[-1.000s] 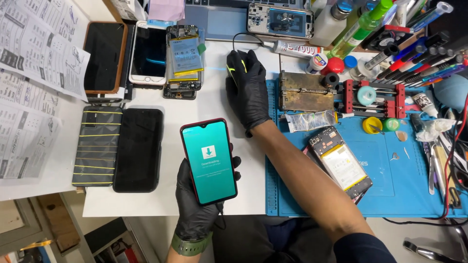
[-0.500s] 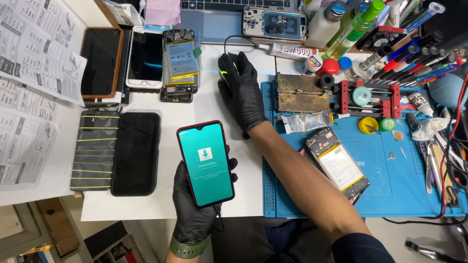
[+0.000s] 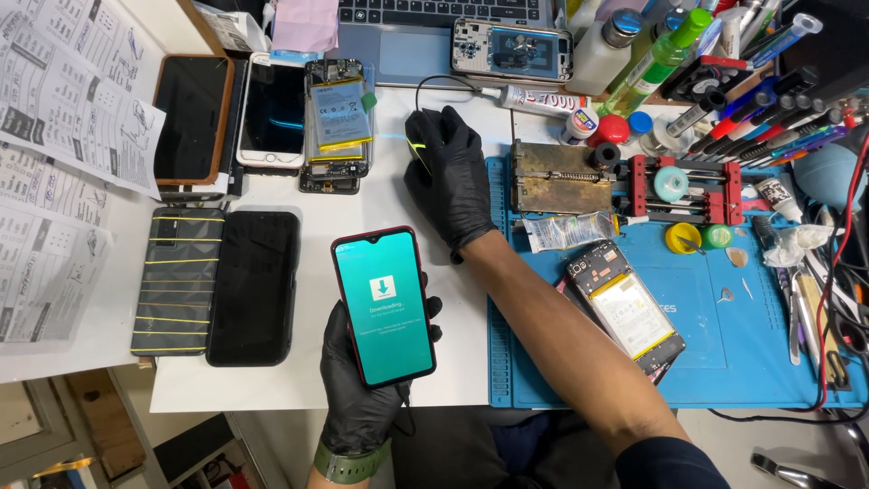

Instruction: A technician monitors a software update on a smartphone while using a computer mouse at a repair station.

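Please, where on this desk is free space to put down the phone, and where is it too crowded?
Bare white table lies between the black phones and the blue mat, beside the left hand holding the lit phone. The mat's lower right is also bare. Crowded: the mat's top edge and the tools at far right.

A phone [image 3: 384,307] with a lit teal screen showing a download arrow stands face up, slightly tilted, above the near desk edge. A black mouse [image 3: 419,148] with a green glow lies farther off, mostly covered.
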